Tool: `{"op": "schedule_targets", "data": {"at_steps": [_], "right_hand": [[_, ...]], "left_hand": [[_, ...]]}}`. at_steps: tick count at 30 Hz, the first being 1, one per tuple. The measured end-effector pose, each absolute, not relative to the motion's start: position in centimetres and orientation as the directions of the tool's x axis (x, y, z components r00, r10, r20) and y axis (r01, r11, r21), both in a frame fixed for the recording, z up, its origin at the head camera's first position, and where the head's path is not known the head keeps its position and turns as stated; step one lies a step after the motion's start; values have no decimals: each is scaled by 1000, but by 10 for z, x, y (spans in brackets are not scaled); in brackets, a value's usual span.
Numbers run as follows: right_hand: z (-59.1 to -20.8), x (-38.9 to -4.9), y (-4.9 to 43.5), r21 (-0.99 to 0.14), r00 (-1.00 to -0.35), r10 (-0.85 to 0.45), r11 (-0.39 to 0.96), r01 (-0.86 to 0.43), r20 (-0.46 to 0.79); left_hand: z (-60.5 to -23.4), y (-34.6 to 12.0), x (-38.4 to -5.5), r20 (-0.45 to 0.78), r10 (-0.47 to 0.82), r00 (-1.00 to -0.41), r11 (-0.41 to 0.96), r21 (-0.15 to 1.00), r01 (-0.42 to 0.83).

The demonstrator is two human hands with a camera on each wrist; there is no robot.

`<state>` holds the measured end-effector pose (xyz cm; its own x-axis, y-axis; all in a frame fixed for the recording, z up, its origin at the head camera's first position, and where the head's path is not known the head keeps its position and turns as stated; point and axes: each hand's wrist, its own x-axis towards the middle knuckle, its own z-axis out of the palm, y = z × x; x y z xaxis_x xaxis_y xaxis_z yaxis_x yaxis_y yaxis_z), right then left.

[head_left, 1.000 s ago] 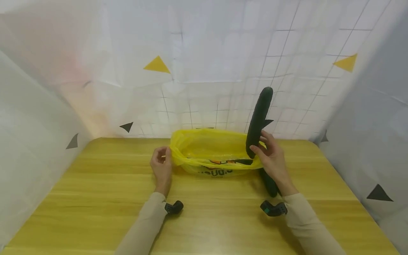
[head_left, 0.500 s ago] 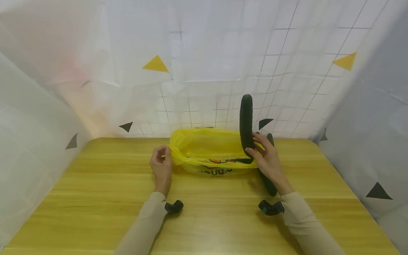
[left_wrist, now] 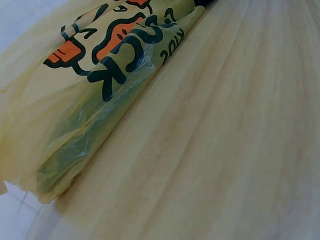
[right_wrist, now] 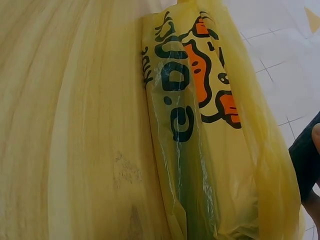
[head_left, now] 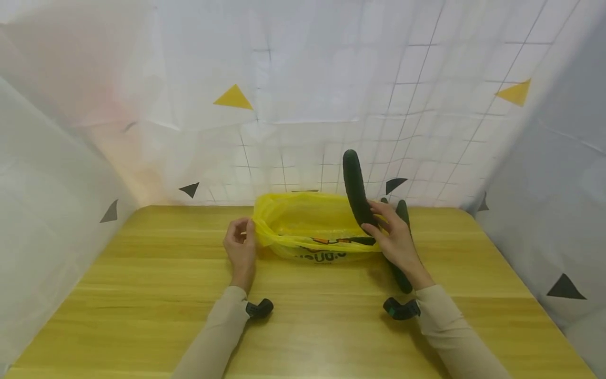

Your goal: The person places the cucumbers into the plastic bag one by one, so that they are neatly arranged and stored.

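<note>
A yellow plastic bag [head_left: 303, 246] with printed letters and a cartoon lies on the table, its mouth spread. My left hand [head_left: 240, 245] pinches the bag's left rim. In my right hand [head_left: 397, 243] is a dark green cucumber [head_left: 356, 184], gripped near its lower end and leaning left over the right part of the bag's mouth. Through the film a long green shape [left_wrist: 75, 145] shows along the bag's bottom. Right of the bag, partly hidden by my right hand, lie more cucumbers [head_left: 402, 210]. The right wrist view catches part of the held cucumber [right_wrist: 305, 152].
The wooden table [head_left: 312, 326] ends at a pale wall sheet [head_left: 307, 79] with grid lines and triangle marks. Similar sheets stand at the left and right sides. A black wrist device [head_left: 259, 309] sits on the left sleeve, another wrist device [head_left: 400, 309] on the right.
My right hand has moved slightly left. The cucumber in it has swung from leaning right, through upright, to leaning left, and its top is lower. My left hand stays at the bag's rim.
</note>
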<state>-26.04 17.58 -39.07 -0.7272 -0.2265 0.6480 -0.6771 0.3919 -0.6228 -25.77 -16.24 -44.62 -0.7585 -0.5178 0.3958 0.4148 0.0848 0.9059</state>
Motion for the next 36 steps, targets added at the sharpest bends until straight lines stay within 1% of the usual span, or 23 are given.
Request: {"op": "schedule_targets", "data": {"at_steps": [2,4,9,12,19,24,32,36], "right_hand": [[-393,-260,175,-608,-725,-237,414,-678,647],[-396,-260,175,-567,-709,-263,450,-690,654],[-401,-264,173,-437,-653,-339,529,-727,677],[-401,-267,172,-408,-643,-361,544,-734,676],[-395,-270,169,-425,-658,-404,529,-735,635],[-395,-272,169,-427,-668,-414,538,-727,618],[-396,-277,164,-389,-638,-468,524,-757,611],[-396,-278,162,-374,-634,-496,527,-763,593]], "left_hand": [[-446,-162,-256,387,-504,-772,79,911,405],[-443,-161,-251,385,-494,-779,85,914,397],[-429,-157,-238,408,-493,-768,112,905,410],[-425,-156,-237,411,-496,-765,109,904,414],[-424,-158,-238,390,-494,-777,64,908,415],[-424,-158,-238,383,-499,-777,75,913,402],[-422,-158,-238,396,-505,-767,81,906,415],[-424,-157,-238,397,-507,-766,91,908,410]]}}
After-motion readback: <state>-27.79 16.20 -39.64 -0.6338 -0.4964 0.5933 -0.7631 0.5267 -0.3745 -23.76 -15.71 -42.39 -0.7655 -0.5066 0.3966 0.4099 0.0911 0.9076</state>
